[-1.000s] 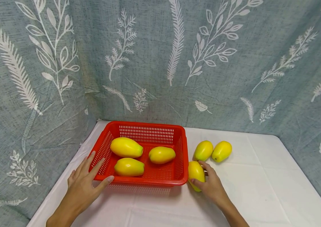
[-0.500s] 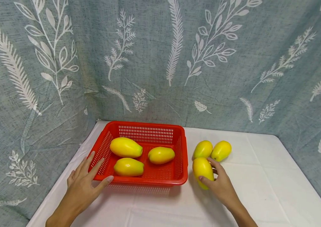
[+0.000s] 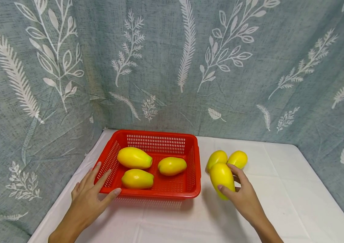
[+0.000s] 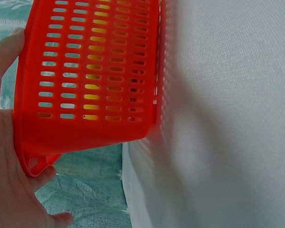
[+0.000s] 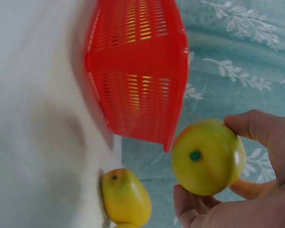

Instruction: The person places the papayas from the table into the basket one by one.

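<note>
My right hand (image 3: 245,195) grips a yellow papaya (image 3: 222,179) between thumb and fingers, held up off the table beside the basket's right side. The right wrist view shows the green stem end of this papaya (image 5: 209,156). My left hand (image 3: 88,199) rests with spread fingers at the near left corner of the red plastic basket (image 3: 160,193). Seen from the left wrist, the thumb and fingers lie along the basket's rim (image 4: 21,99). Inside the basket lie three papayas: a large one (image 3: 133,158), one in front (image 3: 137,179) and one to the right (image 3: 172,166).
Two more papayas, the left one (image 3: 217,158) and the right one (image 3: 239,158), lie together on the white tablecloth (image 3: 287,192) behind the held one. A grey-green leaf-patterned curtain (image 3: 160,67) stands round the back and sides of the table.
My right hand has lifted the papaya off the table and moved it rightward, away from the basket. The left hand and the basket have stayed in place.
</note>
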Tool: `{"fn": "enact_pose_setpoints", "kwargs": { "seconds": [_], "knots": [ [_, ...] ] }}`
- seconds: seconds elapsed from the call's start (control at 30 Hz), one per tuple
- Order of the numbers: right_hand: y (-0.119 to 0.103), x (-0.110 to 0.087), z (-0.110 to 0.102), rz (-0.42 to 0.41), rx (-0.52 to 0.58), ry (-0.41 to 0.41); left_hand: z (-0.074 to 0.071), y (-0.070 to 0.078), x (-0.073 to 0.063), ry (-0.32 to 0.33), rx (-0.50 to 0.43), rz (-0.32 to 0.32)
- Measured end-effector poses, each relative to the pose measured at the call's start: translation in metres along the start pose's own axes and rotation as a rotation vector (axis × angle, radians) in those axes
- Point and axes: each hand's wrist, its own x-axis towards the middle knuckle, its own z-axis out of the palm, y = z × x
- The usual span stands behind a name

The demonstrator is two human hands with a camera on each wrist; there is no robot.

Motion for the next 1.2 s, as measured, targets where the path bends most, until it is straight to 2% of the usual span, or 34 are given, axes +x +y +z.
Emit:
{"fn": "enact_pose_setpoints", "kwargs": {
  "seconds": [0.3,0.6,0.9,1.2],
  "knots": [
    [-0.006,-0.001,0.002,-0.035,0.039,0.016,0.000,-0.001,0.001,-0.014,0.003,-0.005],
    [-0.017,-0.001,0.011,-0.040,0.080,-0.001,0.001,-0.002,0.001,-0.011,-0.002,-0.002],
    [-0.033,-0.001,0.027,-0.088,0.129,-0.029,0.001,-0.002,0.001,-0.006,0.004,-0.006],
    [-0.051,0.003,0.050,-0.118,0.169,-0.091,0.000,-0.001,0.000,0.016,-0.010,-0.001]
  ]
}}
